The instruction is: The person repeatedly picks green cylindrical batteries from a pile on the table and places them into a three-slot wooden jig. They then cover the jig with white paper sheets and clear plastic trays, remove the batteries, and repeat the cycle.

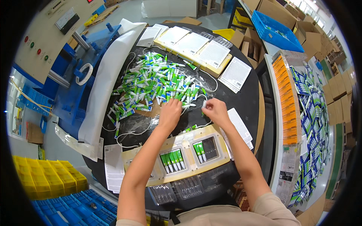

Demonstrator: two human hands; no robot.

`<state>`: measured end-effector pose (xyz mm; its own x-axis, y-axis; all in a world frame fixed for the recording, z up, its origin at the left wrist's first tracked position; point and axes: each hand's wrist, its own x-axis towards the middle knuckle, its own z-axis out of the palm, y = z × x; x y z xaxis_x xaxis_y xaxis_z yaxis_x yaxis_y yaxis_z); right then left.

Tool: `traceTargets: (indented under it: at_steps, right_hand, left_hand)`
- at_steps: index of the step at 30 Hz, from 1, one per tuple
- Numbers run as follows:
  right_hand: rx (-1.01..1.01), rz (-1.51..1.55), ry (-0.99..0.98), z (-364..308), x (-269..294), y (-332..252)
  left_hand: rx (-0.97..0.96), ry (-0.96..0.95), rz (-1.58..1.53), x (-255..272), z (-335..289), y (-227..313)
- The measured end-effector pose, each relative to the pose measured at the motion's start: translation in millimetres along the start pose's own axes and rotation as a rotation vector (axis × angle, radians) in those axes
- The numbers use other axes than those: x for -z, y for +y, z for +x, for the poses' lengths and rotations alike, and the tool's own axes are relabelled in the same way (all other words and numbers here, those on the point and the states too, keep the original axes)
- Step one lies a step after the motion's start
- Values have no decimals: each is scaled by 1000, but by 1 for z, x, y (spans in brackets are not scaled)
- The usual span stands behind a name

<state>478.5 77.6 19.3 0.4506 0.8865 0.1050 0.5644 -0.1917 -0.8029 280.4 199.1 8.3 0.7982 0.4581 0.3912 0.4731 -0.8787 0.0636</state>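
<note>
A heap of small green, white and blue tubes [160, 81] covers the middle of the round black table [222, 184]. At the near edge of the heap rests my left hand [171, 112], its fingers bent together over the tubes; whatever they grip is hidden. My right hand [217, 112], just right of the heap, pinches a small tube [204, 104] by its pale end. Below both hands lies a cream frame [220, 160] with windows. Its middle window holds a row of several tubes [172, 161]; two tubes [199, 151] sit in the right window. My left forearm covers part of its left side.
Another cream frame [222, 67] with printed white cards [190, 43] stands at the far side. Clear plastic blisters [188, 187] lie near me. A white cable [139, 132] crosses the table. Blue machinery [81, 84] is at left; a bin of packed cards [309, 135] is at right.
</note>
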Motion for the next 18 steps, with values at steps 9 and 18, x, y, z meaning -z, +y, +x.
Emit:
traceTargets:
  at_steps: [9, 18]
  right_hand:
    - [931, -422, -192, -153, 73, -1]
    - [1104, -539, -279, -141, 56, 19]
  left_hand:
    - [412, 58, -952, 60, -101, 149]
    - [113, 202, -330, 35, -117, 176]
